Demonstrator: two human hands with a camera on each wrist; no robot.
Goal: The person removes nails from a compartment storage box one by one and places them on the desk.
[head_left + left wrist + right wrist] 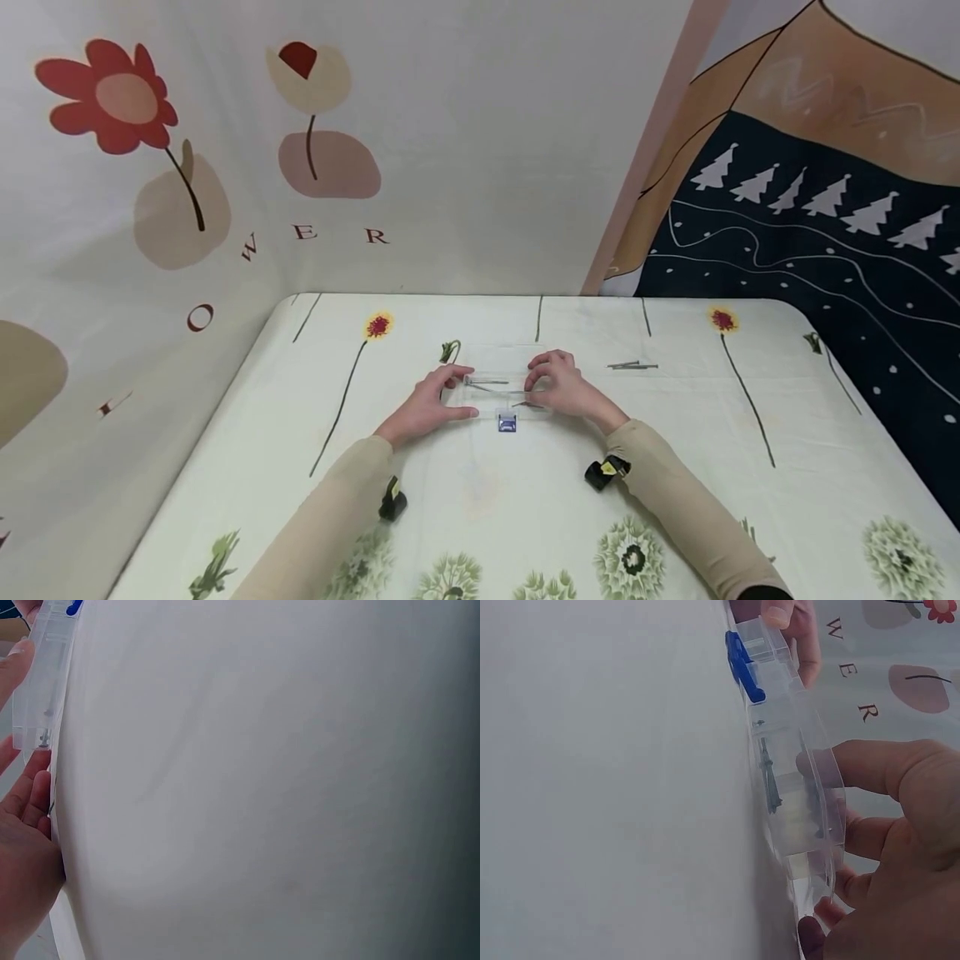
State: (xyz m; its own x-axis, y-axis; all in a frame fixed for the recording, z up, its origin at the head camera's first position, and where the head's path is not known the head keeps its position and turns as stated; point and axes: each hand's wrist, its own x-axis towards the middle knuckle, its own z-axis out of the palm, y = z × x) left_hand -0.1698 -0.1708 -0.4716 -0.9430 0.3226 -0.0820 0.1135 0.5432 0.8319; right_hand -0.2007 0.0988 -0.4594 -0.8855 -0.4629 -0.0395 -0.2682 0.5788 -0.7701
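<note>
A low clear plastic box [487, 404] with a blue latch [507, 422] on its front lies on the table. Long thin nails [487, 382] are inside, and the clear walls also show them in the right wrist view as dark nails [769, 776]. My left hand [426, 407] grips the box's left end, thumb at the front and fingers toward the back. Curled round the right end is my right hand [566, 387]; its thumb [862, 763] overlaps the clear wall, with the other fingers behind. Whether it also touches a nail, I cannot tell.
Several loose nails [633, 365] lie on the table right of the box. A white flower-print cloth [480, 492] covers the table. Behind it hangs a light printed curtain [480, 167], with a dark tree-print cloth [810, 242] at the right.
</note>
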